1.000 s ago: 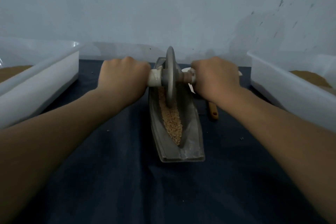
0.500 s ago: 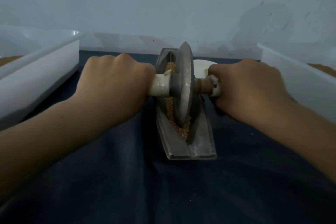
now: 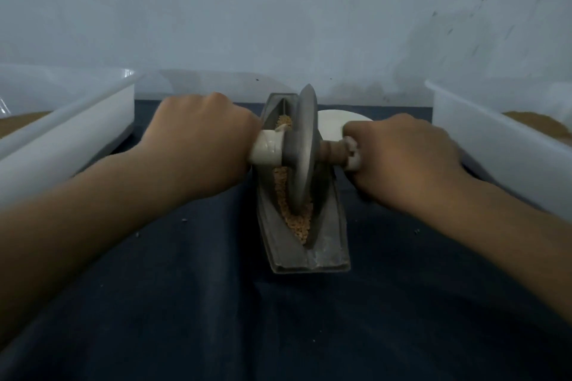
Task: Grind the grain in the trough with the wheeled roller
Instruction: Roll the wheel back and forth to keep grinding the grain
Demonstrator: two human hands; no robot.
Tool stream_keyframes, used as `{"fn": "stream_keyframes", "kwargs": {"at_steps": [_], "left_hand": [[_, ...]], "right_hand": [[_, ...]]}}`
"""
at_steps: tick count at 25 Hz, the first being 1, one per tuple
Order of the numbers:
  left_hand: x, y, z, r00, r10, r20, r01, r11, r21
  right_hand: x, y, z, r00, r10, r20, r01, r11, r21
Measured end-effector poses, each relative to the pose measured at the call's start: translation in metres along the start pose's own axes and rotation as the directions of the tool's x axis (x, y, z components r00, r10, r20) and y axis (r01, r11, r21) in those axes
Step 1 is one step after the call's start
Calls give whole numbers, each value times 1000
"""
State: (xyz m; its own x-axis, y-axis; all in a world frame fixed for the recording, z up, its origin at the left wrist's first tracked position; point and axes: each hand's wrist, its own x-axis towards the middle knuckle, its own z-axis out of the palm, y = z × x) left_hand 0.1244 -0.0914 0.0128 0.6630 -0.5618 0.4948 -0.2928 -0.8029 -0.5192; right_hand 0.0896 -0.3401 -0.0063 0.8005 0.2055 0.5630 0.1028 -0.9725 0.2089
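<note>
A grey boat-shaped trough (image 3: 328,241) lies lengthwise on the dark cloth, straight ahead of me. Tan grain (image 3: 294,219) fills its groove. The grey wheel of the roller (image 3: 305,148) stands upright in the groove, over the middle of the trough. My left hand (image 3: 198,139) grips the pale left handle of the axle. My right hand (image 3: 402,158) grips the right handle, whose pale end shows beside the fingers.
A white plastic tub (image 3: 77,130) stands at the left and another white tub (image 3: 501,145) at the right, both holding brown material. A white plate (image 3: 334,120) lies behind the trough. A pale wall rises close behind. Stray grains dot the dark cloth (image 3: 216,303).
The wheel rolled from the far end of the trough toward me, then sits about mid-trough now. Both hands travelled with it, keeping their grip on the handles.
</note>
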Motion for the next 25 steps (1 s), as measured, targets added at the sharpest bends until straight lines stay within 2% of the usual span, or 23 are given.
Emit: {"fn": "stream_keyframes", "kwargs": {"at_steps": [2,3,5,9,12,15,17,19,21,25], "left_hand": [[-5,-3,-8,995,4,-100,-2,1000,24],[-2,-1,-8,996,-4,-91,7,999,32],[11,2,4,999,4,-39,-2,999,38],[34,-5,33,987,-75,145,91,990,-111],[29,-4,31,986,-100,131,120,981,-153],[9,-10,17,985,-11,170,47,977,-208],[-4,-21,6,982,48,184,3,964,-267],[-9,-26,2,987,51,155,-11,968,-249],[-2,-21,8,988,13,152,16,983,-183],[36,-7,30,949,-188,252,222,968,-114]], "right_hand": [[-13,4,-7,1000,5,-13,-5,999,45],[-13,3,-5,999,23,22,-25,998,64],[2,-1,7,993,73,90,-78,996,50],[47,-10,19,994,85,61,-85,996,-1],[48,-14,14,995,64,79,-64,998,3],[22,-6,1,996,17,90,-16,1000,-4],[1,0,-10,999,-45,30,46,999,-25],[-9,4,-12,996,-83,-36,81,996,-41],[-1,3,-2,998,-57,-13,56,997,-60],[57,-9,24,992,101,73,-101,995,-2]]}}
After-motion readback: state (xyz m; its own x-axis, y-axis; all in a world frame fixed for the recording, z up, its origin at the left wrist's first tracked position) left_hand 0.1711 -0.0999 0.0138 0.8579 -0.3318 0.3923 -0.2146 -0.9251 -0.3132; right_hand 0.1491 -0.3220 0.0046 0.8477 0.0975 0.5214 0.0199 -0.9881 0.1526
